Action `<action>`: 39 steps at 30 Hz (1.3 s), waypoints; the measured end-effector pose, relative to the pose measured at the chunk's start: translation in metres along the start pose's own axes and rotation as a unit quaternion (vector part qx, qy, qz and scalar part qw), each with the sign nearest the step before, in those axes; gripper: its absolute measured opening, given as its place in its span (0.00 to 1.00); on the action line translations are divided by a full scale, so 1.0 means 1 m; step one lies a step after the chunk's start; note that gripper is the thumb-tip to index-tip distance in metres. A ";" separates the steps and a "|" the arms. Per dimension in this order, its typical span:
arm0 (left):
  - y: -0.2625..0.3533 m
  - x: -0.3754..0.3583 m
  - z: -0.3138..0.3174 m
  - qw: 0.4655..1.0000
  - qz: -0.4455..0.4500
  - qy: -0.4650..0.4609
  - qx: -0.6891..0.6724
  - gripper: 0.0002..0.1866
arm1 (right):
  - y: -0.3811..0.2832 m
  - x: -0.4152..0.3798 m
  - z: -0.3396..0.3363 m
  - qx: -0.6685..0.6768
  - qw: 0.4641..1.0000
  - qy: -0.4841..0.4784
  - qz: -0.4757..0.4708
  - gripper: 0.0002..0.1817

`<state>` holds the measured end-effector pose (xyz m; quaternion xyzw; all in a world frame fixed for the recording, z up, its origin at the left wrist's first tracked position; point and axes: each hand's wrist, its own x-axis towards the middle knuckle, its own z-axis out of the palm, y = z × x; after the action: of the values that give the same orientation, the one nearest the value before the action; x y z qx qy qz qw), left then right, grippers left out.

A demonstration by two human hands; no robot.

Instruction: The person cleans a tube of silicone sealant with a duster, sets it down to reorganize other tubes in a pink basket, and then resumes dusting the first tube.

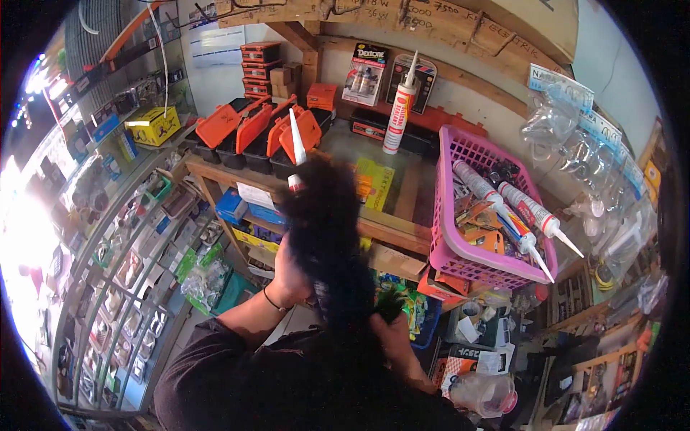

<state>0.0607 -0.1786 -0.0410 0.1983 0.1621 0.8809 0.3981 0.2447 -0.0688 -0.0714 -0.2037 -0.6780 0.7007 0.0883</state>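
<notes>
A dark, fluffy duster [327, 223] slants across the middle of the view. My right hand [397, 343] is closed at its lower end, where a dark green tuft sticks up. Behind the duster rises a sealant tube [295, 182] with a long white nozzle, most of its body covered. My left hand [289, 279] is closed around the tube's lower part, though the duster hides its fingers. On the glass-topped shelf ahead, another silicone sealant tube [400, 115] stands upright. Right of it, a pink plastic basket [480, 253] holds several sealant cartridges [528, 208] and small packets.
Black organizer boxes with raised orange lids [219, 128] line the shelf's left. A carded adhesive pack [364, 75] leans on the wall. A yellow box [153, 126] sits further left. Plastic bags [550, 126] hang right. A clear jar [480, 395] lies low right.
</notes>
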 end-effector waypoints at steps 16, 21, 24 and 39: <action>0.035 0.010 -0.017 0.998 0.001 0.052 -0.033 0.31 | -0.010 0.035 0.035 -0.150 0.973 0.002 -0.175 0.11; 0.044 0.009 -0.041 0.980 -0.020 -0.070 -0.183 0.33 | -0.033 0.042 0.046 -0.019 0.991 0.036 -0.126 0.08; 0.046 0.011 -0.042 0.996 0.029 -0.008 -0.083 0.31 | -0.032 0.041 0.051 -0.099 0.984 -0.070 -0.128 0.08; 0.075 0.006 -0.042 0.989 -0.002 -0.010 -0.149 0.31 | -0.033 0.033 0.085 0.012 0.996 0.038 -0.083 0.19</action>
<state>-0.0109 -0.2269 -0.0433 0.1452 0.0256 0.8924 0.4265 0.1753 -0.1314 -0.0445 -0.1725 -0.6802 0.6908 0.1743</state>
